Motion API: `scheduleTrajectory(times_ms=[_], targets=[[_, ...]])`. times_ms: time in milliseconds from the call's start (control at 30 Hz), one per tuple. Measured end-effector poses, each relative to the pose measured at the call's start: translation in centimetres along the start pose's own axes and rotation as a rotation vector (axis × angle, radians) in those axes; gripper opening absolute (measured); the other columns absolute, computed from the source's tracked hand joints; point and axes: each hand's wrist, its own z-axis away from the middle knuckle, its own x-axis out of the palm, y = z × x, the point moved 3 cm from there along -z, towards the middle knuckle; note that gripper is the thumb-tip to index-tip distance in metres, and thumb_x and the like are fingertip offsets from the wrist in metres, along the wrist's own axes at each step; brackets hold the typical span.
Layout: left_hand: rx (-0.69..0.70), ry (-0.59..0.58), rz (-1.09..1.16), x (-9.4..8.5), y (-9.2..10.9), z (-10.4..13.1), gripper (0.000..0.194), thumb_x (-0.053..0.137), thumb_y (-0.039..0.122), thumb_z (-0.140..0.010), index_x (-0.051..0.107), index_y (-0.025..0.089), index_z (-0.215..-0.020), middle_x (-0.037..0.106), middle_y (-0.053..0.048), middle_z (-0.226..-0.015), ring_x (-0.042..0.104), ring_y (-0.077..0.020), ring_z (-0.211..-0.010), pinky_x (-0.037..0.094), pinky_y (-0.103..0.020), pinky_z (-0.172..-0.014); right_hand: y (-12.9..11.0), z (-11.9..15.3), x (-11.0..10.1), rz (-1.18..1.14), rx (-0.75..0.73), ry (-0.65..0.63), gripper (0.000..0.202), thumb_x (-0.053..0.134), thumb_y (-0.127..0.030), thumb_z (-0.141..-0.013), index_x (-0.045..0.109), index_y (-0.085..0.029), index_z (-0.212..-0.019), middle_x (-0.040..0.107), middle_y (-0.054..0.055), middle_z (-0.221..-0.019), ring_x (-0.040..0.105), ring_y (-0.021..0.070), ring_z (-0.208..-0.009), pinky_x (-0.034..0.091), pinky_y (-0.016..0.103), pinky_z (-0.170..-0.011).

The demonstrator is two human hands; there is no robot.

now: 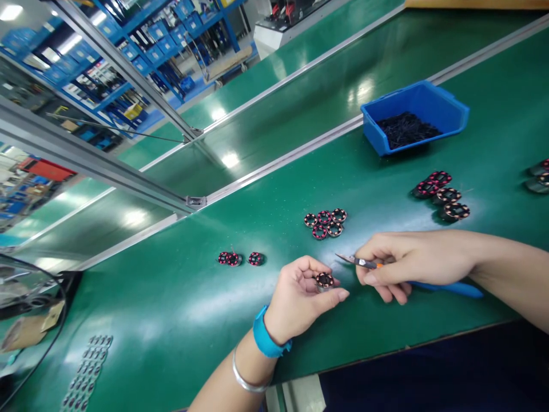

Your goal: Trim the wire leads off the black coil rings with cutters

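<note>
My curled left hand (300,294) pinches the ring (325,280); my right hand (414,257), closed round the pliers (364,262), should angle them toward seven o'clock.

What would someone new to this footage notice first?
Most striking is the open blue bin of dark pieces at the upper right of the green bench. Below it, the right hand holds blue-handled pliers beside the left hand, which holds a small round part and has a blue band at its wrist.
</note>
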Motion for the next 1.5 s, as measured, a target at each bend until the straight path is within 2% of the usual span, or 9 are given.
scheduleTrajectory(times_ms=[400,1133,1367,1500], targets=[[-0.117,-0.252,0.024,-0.2,-0.2,0.1,0.055,0.095,0.028,-0.055,0.056,0.012,-0.091,0.070,0.002,-0.062,0.070,-0.0082,-0.058,0.058,-0.016,-0.060,-0.7,-0.6,0.3,0.150,0.140,-0.093,0.022,0.055,-0.036,-0.084,0.054,-0.018,-0.072,0.063,0.001,-0.063,0.056,0.0113,-0.052,0.044,0.023,-0.053],[-0.116,-0.263,0.007,0.2,-0.2,0.0,0.057,0.095,0.034,-0.054,0.057,0.012,-0.091,0.069,0.004,-0.062,0.069,-0.0080,-0.054,0.056,-0.017,-0.057,-1.4,-0.3,0.6,0.312,0.200,-0.103,0.022,0.046,-0.030,-0.093,0.053,-0.018,-0.076,0.064,0.002,-0.068,0.054,0.0103,-0.054,0.041,0.022,-0.055],[-0.107,-0.252,-0.034,0.1,0.0,0.3,0.058,0.094,0.035,-0.055,0.059,0.013,-0.095,0.068,0.003,-0.064,0.069,-0.0091,-0.057,0.055,-0.019,-0.061,-0.9,0.1,0.5,0.382,0.117,-0.069,0.031,0.044,-0.045,-0.092,0.051,-0.019,-0.075,0.064,0.004,-0.066,0.057,0.0144,-0.056,0.043,0.025,-0.055],[-0.098,-0.228,-0.051,0.0,0.1,0.2,0.059,0.094,0.038,-0.056,0.057,0.013,-0.095,0.069,0.002,-0.067,0.069,-0.0095,-0.058,0.055,-0.020,-0.061,-0.9,0.3,0.5,0.409,0.107,-0.033,0.034,0.041,-0.048,-0.092,0.050,-0.020,-0.074,0.065,0.006,-0.069,0.060,0.0164,-0.058,0.045,0.027,-0.056]])
